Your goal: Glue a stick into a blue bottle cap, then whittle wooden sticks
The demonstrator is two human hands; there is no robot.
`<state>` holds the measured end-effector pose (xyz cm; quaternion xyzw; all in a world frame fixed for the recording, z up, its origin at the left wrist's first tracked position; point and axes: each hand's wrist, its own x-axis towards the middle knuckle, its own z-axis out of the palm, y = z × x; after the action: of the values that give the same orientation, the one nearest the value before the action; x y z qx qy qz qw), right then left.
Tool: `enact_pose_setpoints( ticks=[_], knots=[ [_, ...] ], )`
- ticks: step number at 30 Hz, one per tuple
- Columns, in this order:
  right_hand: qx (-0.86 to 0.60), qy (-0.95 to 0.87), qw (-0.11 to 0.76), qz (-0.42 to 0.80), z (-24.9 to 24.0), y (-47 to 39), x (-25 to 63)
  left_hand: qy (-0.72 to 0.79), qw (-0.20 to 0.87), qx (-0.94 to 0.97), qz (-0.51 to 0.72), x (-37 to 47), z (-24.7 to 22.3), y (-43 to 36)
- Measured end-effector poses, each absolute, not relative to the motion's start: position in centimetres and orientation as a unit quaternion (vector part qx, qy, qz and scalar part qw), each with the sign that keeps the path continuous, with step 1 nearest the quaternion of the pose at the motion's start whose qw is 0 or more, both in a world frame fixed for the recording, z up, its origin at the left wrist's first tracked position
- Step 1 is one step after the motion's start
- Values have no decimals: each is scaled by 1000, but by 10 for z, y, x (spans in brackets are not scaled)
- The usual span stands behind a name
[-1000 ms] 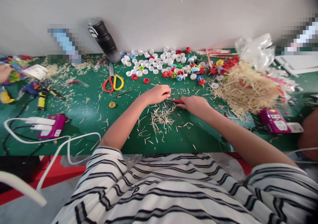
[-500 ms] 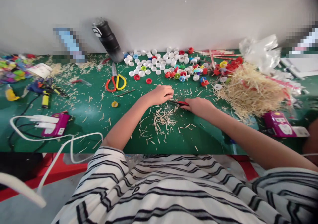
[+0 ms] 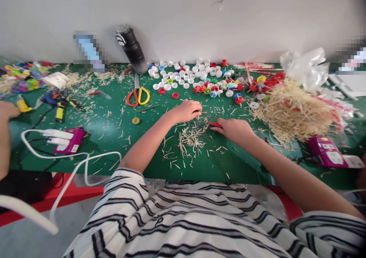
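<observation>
My left hand (image 3: 191,110) is closed just above the green table (image 3: 228,166), fingertips pinched; what they hold, if anything, is too small to make out. To its right my right hand (image 3: 236,129) grips a thin tool with a red handle (image 3: 215,125), its dark tip pointing left toward my left fingers. Below both hands lies a loose pile of short pale sticks (image 3: 191,137). Many white and coloured bottle caps (image 3: 185,78) spread behind my hands. A large heap of straw-like sticks (image 3: 297,109) rests to the right.
Scissors (image 3: 137,95) with red and yellow handles lie left, near a black bottle (image 3: 131,50). A purple box (image 3: 71,140) with white plugs and cable is at left; another purple box (image 3: 327,151) is at right. Another person's arm (image 3: 4,136) reaches in at far left.
The view has shifted slightly. My right hand and the red-handled tool have moved a little away from my left hand. Another person's arm has come in at the far left.
</observation>
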<state>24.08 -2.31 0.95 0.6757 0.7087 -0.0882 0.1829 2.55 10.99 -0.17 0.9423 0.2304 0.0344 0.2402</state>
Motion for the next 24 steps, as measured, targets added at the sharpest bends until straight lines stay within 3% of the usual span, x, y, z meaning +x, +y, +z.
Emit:
enact_pose_setpoints(
  ticks=[24],
  knots=[
    [685,696,186,-110,2,-14,244,218,253,942,23,26,2,106]
  ],
)
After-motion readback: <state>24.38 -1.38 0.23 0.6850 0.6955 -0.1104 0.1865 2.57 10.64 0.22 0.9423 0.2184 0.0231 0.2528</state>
